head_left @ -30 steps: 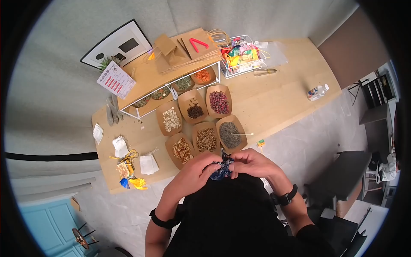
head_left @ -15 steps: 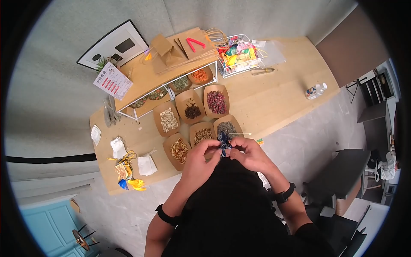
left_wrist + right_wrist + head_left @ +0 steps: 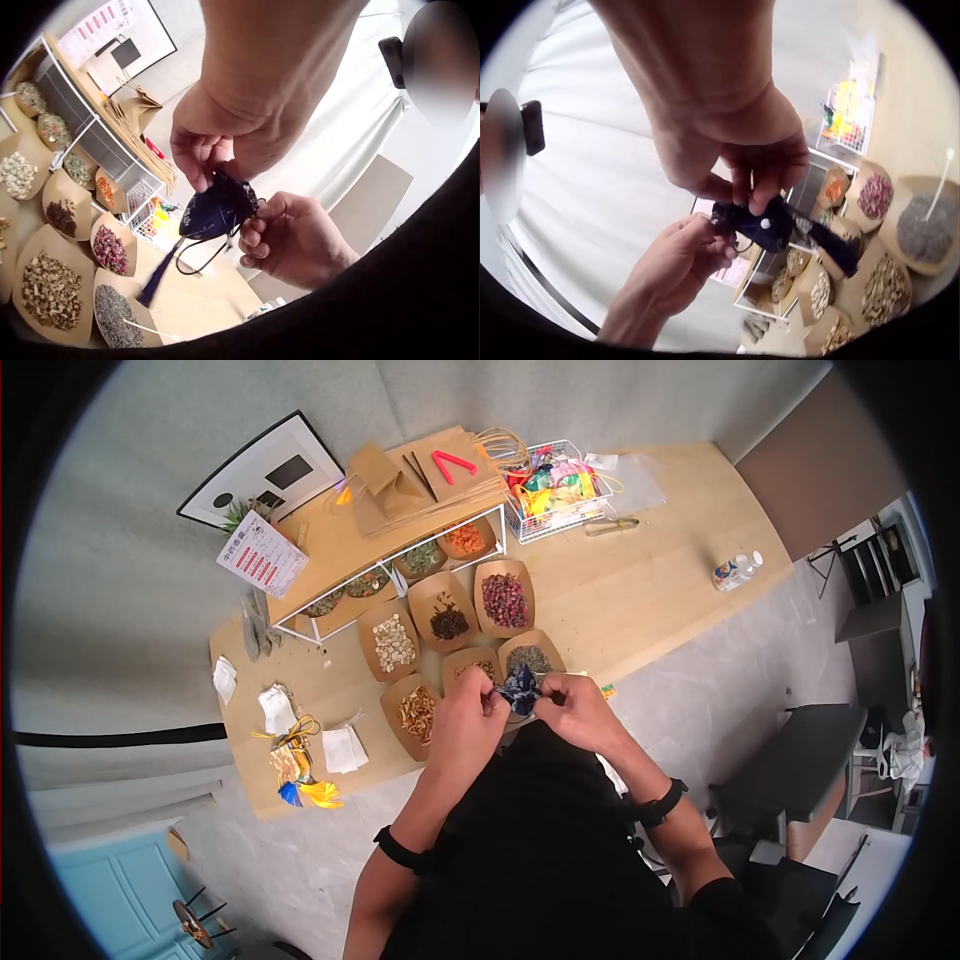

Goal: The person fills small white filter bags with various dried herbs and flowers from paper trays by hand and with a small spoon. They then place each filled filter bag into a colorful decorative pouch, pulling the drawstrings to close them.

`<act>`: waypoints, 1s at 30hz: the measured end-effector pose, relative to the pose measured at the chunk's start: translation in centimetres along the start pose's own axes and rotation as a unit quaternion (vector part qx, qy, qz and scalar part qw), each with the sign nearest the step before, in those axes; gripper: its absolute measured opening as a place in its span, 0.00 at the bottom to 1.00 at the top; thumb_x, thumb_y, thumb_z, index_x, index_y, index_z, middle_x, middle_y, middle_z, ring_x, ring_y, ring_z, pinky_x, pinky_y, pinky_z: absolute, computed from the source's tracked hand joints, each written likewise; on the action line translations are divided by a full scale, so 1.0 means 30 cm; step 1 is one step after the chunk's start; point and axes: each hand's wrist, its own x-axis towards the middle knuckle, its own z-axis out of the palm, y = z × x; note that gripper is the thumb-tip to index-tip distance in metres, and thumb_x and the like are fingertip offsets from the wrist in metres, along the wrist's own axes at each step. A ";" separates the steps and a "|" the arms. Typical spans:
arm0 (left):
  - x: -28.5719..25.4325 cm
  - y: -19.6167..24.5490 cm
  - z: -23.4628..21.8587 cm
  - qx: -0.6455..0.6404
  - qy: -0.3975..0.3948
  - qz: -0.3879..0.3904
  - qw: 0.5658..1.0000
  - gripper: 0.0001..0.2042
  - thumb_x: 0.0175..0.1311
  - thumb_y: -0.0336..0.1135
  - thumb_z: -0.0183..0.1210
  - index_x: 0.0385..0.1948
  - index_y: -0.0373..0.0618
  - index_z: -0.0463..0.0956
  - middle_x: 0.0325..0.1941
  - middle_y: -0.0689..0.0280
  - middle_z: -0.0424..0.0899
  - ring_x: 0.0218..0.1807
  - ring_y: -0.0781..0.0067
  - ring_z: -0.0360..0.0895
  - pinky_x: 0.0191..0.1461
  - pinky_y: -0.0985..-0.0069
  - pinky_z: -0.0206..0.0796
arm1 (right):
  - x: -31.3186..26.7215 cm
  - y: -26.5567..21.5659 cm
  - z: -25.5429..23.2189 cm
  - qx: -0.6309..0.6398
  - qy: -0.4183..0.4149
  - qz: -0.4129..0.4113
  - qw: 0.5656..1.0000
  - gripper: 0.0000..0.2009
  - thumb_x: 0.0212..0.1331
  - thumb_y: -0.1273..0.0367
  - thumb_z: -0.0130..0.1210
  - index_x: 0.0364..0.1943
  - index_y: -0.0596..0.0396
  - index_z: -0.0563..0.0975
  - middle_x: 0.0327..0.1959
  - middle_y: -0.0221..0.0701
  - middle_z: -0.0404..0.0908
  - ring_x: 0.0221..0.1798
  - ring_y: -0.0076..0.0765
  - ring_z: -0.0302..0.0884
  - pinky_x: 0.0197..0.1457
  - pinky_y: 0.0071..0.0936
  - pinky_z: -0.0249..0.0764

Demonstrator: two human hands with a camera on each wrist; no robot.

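Note:
A small dark blue patterned pouch [image 3: 520, 692] hangs between both hands, above the nearest paper trays. My left hand [image 3: 466, 712] pinches one side of its gathered mouth between thumb and fingers. On the other side, my right hand [image 3: 580, 712] pinches the mouth edge, fingers curled in. From the pouch hang a thin dark cord loop [image 3: 196, 268] and a dark blue tassel [image 3: 160, 277]. The tassel [image 3: 832, 249] also shows in the right wrist view, with a small white bead [image 3: 765, 223] against the cloth. The inside of the pouch is hidden.
Paper trays of dried herbs and flowers, such as rosebuds [image 3: 506, 601], cover the middle of the table [image 3: 640, 575]. Behind stand a low shelf [image 3: 335, 545] and a wire basket [image 3: 555, 525]. A bottle [image 3: 737, 571] stands right; white packets [image 3: 344, 748] and tasselled sachets [image 3: 292, 755] lie left.
Both hands have moved forward from close to the body to over the trays, bringing the pouch along. They are now farther apart, with the pouch spread wider between them.

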 end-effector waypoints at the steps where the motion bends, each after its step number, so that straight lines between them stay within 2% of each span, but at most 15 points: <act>1: 0.002 -0.003 0.000 0.000 -0.001 0.000 1.000 0.07 0.55 0.26 0.59 0.30 0.39 0.69 0.22 0.56 0.78 0.24 0.59 0.78 0.31 0.66 0.69 | -0.001 -0.012 -0.008 -0.069 0.013 0.013 0.997 0.07 0.51 0.71 0.60 0.30 0.62 0.76 0.24 0.36 0.75 0.26 0.33 0.72 0.33 0.32 0.70; 2: 0.004 -0.010 -0.002 0.018 -0.007 0.022 1.000 0.07 0.54 0.26 0.59 0.30 0.39 0.69 0.23 0.55 0.78 0.25 0.56 0.78 0.32 0.64 0.70 | -0.012 -0.032 -0.006 -0.069 0.013 0.014 0.997 0.07 0.51 0.71 0.60 0.30 0.62 0.76 0.24 0.36 0.75 0.26 0.33 0.72 0.33 0.32 0.70; 4: 0.009 -0.008 -0.002 0.036 -0.012 0.045 0.998 0.08 0.54 0.25 0.60 0.30 0.39 0.68 0.24 0.54 0.78 0.26 0.53 0.78 0.32 0.62 0.70 | -0.027 -0.077 0.013 -0.131 0.139 -0.124 0.974 0.09 0.52 0.73 0.60 0.37 0.60 0.76 0.28 0.37 0.78 0.28 0.37 0.76 0.35 0.33 0.75; 5: 0.009 -0.002 -0.004 0.039 -0.015 0.055 0.998 0.08 0.54 0.25 0.60 0.30 0.38 0.68 0.25 0.53 0.77 0.28 0.51 0.78 0.33 0.61 0.69 | -0.018 -0.081 0.021 -0.130 0.139 -0.124 0.974 0.09 0.52 0.73 0.60 0.37 0.60 0.76 0.28 0.37 0.78 0.28 0.37 0.76 0.35 0.33 0.75; 7: 0.004 0.007 -0.008 0.043 -0.020 0.066 0.997 0.08 0.54 0.25 0.60 0.30 0.38 0.67 0.26 0.53 0.77 0.29 0.50 0.78 0.33 0.59 0.69 | 0.003 -0.078 0.032 -0.271 0.192 -0.301 0.894 0.14 0.52 0.74 0.58 0.44 0.60 0.74 0.31 0.40 0.79 0.31 0.50 0.77 0.37 0.39 0.76; 9: 0.002 0.016 -0.007 0.072 -0.044 0.089 0.992 0.09 0.56 0.26 0.58 0.31 0.38 0.65 0.30 0.50 0.76 0.33 0.44 0.76 0.35 0.54 0.68 | 0.024 -0.037 0.040 -0.281 0.155 -0.284 0.904 0.15 0.52 0.75 0.57 0.46 0.60 0.74 0.31 0.41 0.80 0.32 0.53 0.77 0.37 0.40 0.76; 11: 0.001 -0.003 0.013 0.074 -0.037 0.082 0.993 0.09 0.56 0.28 0.58 0.32 0.38 0.65 0.30 0.51 0.76 0.33 0.44 0.77 0.36 0.55 0.68 | 0.037 -0.007 0.052 -0.292 0.113 -0.267 0.911 0.16 0.52 0.76 0.56 0.47 0.60 0.73 0.32 0.42 0.80 0.33 0.55 0.77 0.37 0.41 0.76; 13: 0.000 -0.014 0.032 0.076 -0.029 0.071 0.994 0.10 0.57 0.29 0.58 0.33 0.39 0.66 0.30 0.51 0.77 0.34 0.45 0.77 0.37 0.56 0.69 | 0.044 -0.004 0.068 -0.202 0.069 -0.227 0.950 0.15 0.53 0.76 0.55 0.46 0.61 0.73 0.32 0.45 0.80 0.35 0.53 0.80 0.39 0.43 0.76; 15: 0.011 -0.017 0.047 0.033 -0.025 -0.113 0.993 0.11 0.57 0.33 0.59 0.35 0.39 0.67 0.31 0.52 0.79 0.36 0.47 0.79 0.39 0.58 0.70 | 0.058 0.001 0.072 -0.129 0.074 -0.176 0.973 0.14 0.53 0.76 0.55 0.46 0.62 0.73 0.30 0.45 0.81 0.33 0.54 0.80 0.38 0.44 0.76; 16: 0.016 -0.032 0.049 0.033 -0.023 -0.115 0.993 0.11 0.57 0.33 0.59 0.35 0.39 0.67 0.31 0.52 0.79 0.36 0.47 0.79 0.39 0.58 0.70 | 0.066 0.004 0.073 -0.055 0.081 -0.122 0.988 0.13 0.54 0.76 0.54 0.45 0.62 0.72 0.28 0.46 0.81 0.30 0.55 0.80 0.36 0.45 0.76; 18: 0.016 -0.078 0.059 -0.014 -0.066 -0.153 0.986 0.13 0.58 0.36 0.59 0.38 0.40 0.68 0.31 0.53 0.81 0.36 0.49 0.80 0.41 0.59 0.70 | 0.072 0.014 0.082 -0.015 0.066 -0.107 0.992 0.13 0.54 0.76 0.53 0.45 0.62 0.72 0.27 0.47 0.81 0.30 0.55 0.80 0.36 0.46 0.76; 20: 0.031 -0.132 0.088 -0.018 -0.077 -0.141 0.987 0.13 0.58 0.36 0.59 0.38 0.40 0.68 0.31 0.52 0.81 0.36 0.48 0.80 0.41 0.57 0.69 | 0.076 0.027 0.093 0.025 0.054 -0.094 0.994 0.13 0.55 0.75 0.52 0.45 0.62 0.71 0.25 0.47 0.81 0.30 0.55 0.80 0.36 0.47 0.76; 22: 0.046 -0.127 0.091 -0.024 -0.089 -0.121 0.988 0.13 0.58 0.35 0.59 0.38 0.41 0.68 0.31 0.52 0.81 0.37 0.47 0.80 0.41 0.56 0.69 | 0.075 0.031 0.101 -0.198 0.080 -0.152 0.965 0.15 0.55 0.74 0.53 0.48 0.60 0.71 0.23 0.48 0.80 0.29 0.55 0.80 0.36 0.47 0.76; 26: 0.048 -0.093 0.085 0.031 -0.102 -0.081 0.991 0.11 0.57 0.32 0.58 0.37 0.40 0.67 0.31 0.50 0.81 0.36 0.46 0.80 0.40 0.56 0.69 | 0.080 0.012 0.095 -0.274 0.109 -0.153 0.943 0.15 0.54 0.72 0.54 0.46 0.60 0.71 0.23 0.49 0.80 0.29 0.56 0.80 0.36 0.48 0.77; 30: 0.053 -0.106 0.099 0.046 -0.090 -0.053 0.993 0.11 0.56 0.30 0.58 0.35 0.40 0.66 0.29 0.50 0.80 0.35 0.46 0.80 0.38 0.57 0.69 | 0.118 0.066 0.107 -0.315 0.082 -0.129 0.937 0.12 0.54 0.71 0.55 0.43 0.58 0.74 0.22 0.48 0.80 0.29 0.57 0.80 0.35 0.49 0.76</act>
